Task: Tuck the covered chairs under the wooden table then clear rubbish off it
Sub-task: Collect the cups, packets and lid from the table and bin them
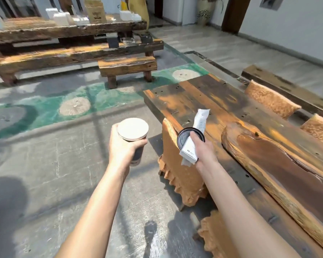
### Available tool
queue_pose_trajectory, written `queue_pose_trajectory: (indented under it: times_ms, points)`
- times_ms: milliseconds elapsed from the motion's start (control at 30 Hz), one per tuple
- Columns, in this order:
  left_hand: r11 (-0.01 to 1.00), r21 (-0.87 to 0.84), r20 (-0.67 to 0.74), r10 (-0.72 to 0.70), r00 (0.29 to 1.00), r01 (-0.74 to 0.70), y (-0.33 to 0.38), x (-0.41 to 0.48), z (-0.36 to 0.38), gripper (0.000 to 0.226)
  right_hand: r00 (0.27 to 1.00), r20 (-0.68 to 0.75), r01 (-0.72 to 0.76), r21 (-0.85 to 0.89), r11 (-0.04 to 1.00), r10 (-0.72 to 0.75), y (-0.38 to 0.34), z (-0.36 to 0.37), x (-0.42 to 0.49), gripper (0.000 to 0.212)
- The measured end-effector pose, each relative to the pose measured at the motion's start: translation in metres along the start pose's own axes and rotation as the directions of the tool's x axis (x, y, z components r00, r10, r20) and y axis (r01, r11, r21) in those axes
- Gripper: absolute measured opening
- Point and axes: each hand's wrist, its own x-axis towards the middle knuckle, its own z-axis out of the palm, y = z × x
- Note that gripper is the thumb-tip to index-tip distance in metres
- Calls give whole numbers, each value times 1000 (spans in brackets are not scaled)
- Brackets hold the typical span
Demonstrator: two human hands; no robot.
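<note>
The left hand (124, 144) is raised over the grey floor (45, 174), arm stretched forward, its grip closed round a dark paper cup (136, 146) held upright, the pale round lid (133, 129) on top facing the camera. No writing can be read on the cup.

To its right stands a covered chair (179, 168), its orange-tan cover hanging in ragged folds, the back close against the edge of the wooden worktop (222, 101).

The right hand (203, 148) is held over that chair and the worktop's edge, wrist bent inward, its grip closed on a black plastic lid (184, 138) and a white paper wrapper (198, 131) together. The wrapper carries small grey print, too blurred to read; embossed lettering rings the lid, also illegible.

Further right, a long raised slab (287, 174) of polished wood lies on the worktop. Beyond the far edge, two more covered chair backs (268, 99) show just above the top.
</note>
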Motion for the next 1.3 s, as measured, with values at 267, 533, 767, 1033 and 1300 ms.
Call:
queue_pose_trajectory:
  times_ms: [267,533,767,1033,1300]
  points:
    - [1000,9,66,-18,998,17,-22,205,6,85,997,-69,-19,105,994,26,-9,136,137,25]
    - [996,72,110,-62,992,54,-31,406,46,82,989,-114,-78,159,984,97,-56,251,302,20]
    - [998,53,159,-29,987,21,-28,552,92,82,983,-168,-50,146,988,75,-106,320,406,10]
    - [999,4,314,-50,948,51,-63,723,139,84,962,-264,-24,156,987,66,-119,411,525,19]
    - [998,-3,527,-51,849,62,-74,899,181,84,896,-428,8,284,959,119,-137,523,614,22]
